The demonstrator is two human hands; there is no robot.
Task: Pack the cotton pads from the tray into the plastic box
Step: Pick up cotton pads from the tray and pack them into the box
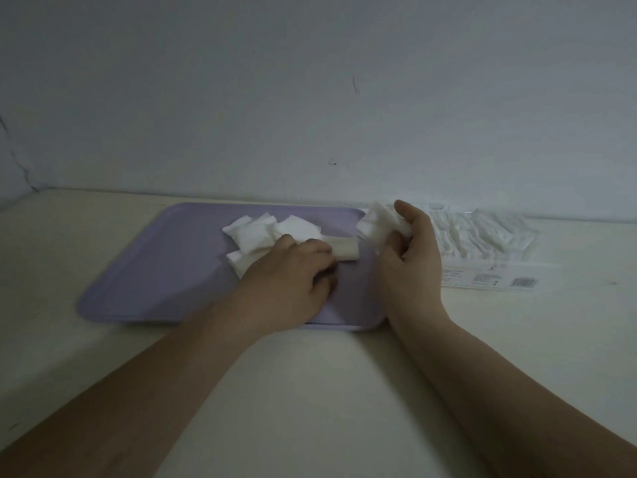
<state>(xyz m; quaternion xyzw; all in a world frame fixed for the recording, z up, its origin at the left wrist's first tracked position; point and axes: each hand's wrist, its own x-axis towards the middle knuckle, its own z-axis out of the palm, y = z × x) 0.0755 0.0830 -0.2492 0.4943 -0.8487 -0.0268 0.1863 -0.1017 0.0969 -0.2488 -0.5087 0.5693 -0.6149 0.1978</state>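
Note:
A lilac tray [155, 263] lies on the pale table, with several white cotton pads [255, 232] scattered near its far middle. My left hand [289, 281] reaches over the tray and grips a small stack of pads [344, 250] that sticks out past its fingers. My right hand [410, 257] hovers at the tray's right edge and holds another stack of pads [375, 222] upright between thumb and fingers. The clear plastic box [482, 243] lies to the right of the tray by the wall, with rows of white pads inside it.
A grey wall [310, 98] rises right behind the tray and the box. The box's clear flat lid with a barcode label [524, 281] lies on the table in front of it. Bare table surface [327, 391] stretches toward me between my forearms.

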